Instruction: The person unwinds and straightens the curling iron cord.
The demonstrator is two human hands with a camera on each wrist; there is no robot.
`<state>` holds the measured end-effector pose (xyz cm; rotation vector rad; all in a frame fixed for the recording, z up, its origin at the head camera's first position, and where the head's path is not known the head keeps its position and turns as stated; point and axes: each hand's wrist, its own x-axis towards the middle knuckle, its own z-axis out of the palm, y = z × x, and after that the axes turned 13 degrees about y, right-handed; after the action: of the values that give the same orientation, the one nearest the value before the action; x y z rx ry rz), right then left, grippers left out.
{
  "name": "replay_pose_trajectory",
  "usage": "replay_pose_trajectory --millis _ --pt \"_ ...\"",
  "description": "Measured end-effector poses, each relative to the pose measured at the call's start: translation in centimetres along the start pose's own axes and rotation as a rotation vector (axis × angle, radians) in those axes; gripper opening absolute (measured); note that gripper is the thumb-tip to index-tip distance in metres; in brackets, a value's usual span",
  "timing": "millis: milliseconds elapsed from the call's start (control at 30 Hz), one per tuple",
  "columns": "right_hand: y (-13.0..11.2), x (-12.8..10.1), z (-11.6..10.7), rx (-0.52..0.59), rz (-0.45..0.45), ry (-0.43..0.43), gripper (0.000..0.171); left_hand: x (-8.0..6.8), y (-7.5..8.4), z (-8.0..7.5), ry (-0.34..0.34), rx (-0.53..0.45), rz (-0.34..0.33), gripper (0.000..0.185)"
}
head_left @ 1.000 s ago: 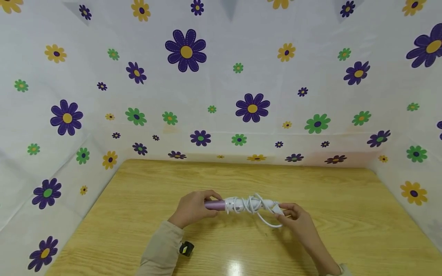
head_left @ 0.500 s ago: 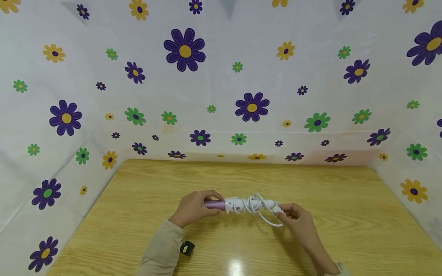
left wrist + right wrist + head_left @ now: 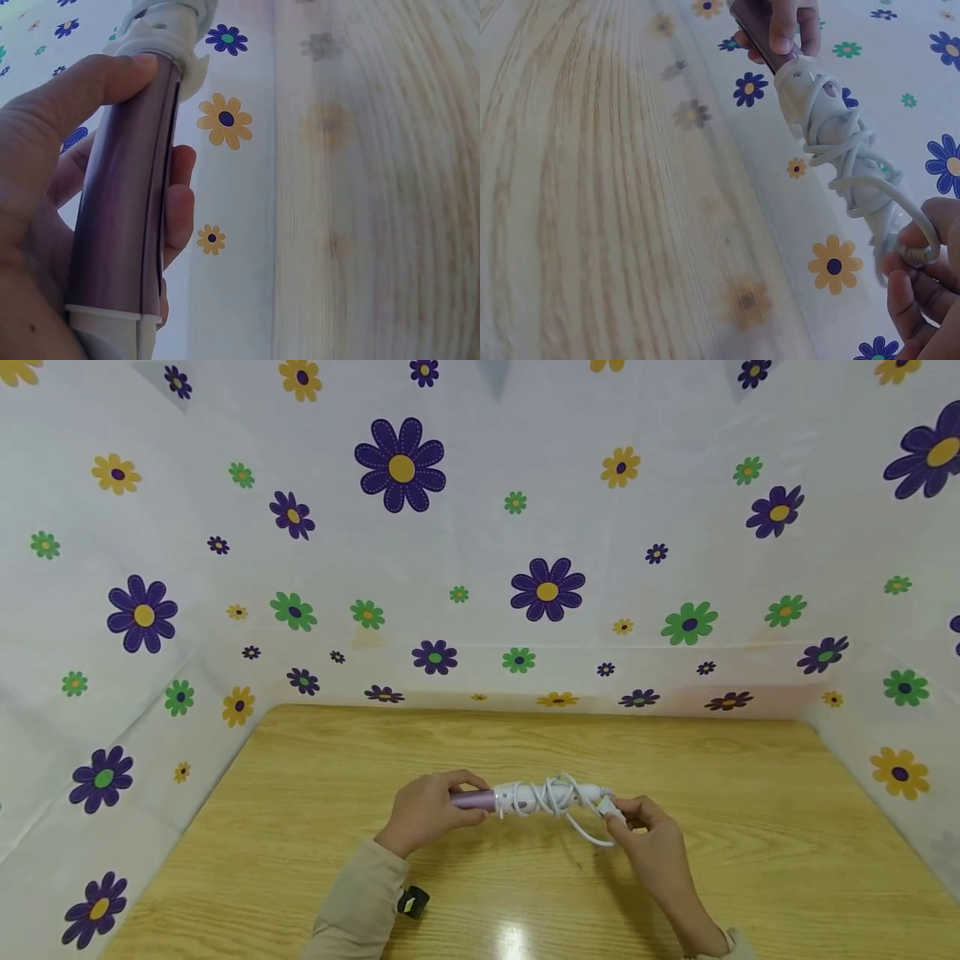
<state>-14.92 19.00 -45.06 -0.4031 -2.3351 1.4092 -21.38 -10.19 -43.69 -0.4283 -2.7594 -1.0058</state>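
Note:
A hair straightener (image 3: 517, 799) with a purple barrel (image 3: 127, 187) and a white handle (image 3: 817, 112) is held level above the table. Its white cord (image 3: 855, 150) winds round the handle in several loose, crossing turns, and one loop hangs below. My left hand (image 3: 431, 810) grips the purple barrel, thumb along it near the handle and fingers curled behind. At the handle's far end, my right hand (image 3: 652, 835) pinches the white plug (image 3: 611, 811) between thumb and fingers. In the right wrist view, the fingers partly hide the plug.
The wooden table (image 3: 337, 752) lies beneath both hands. White cloth walls (image 3: 480, 543) with printed flowers enclose it at the back and sides. A small black object (image 3: 413, 902) shows beside the left sleeve (image 3: 360, 897).
Both hands and the hair straightener have shifted slightly right, and its handle end has risen a little. The grip of each hand looks the same.

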Motion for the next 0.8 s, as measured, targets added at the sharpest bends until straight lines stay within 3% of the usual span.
replay_pose_trajectory --millis 200,367,467,667,800 --pt "0.0 0.2 -0.2 0.081 0.037 0.026 0.021 0.0 0.2 -0.3 0.004 -0.040 -0.019 0.031" --pt "0.1 0.1 -0.1 0.047 0.017 0.035 0.020 -0.1 0.3 -0.3 0.009 -0.013 -0.018 0.031" --pt "0.3 0.0 0.0 -0.007 -0.046 0.076 0.017 -0.1 0.5 -0.2 0.029 0.020 -0.002 0.031" --pt "0.6 -0.2 0.4 -0.137 -0.269 0.185 0.014 -0.2 1.0 0.0 0.065 0.061 0.012 0.031" --pt "0.5 -0.4 0.7 -0.136 -0.348 0.247 0.014 -0.4 1.2 0.1 0.086 0.061 0.012 0.031"
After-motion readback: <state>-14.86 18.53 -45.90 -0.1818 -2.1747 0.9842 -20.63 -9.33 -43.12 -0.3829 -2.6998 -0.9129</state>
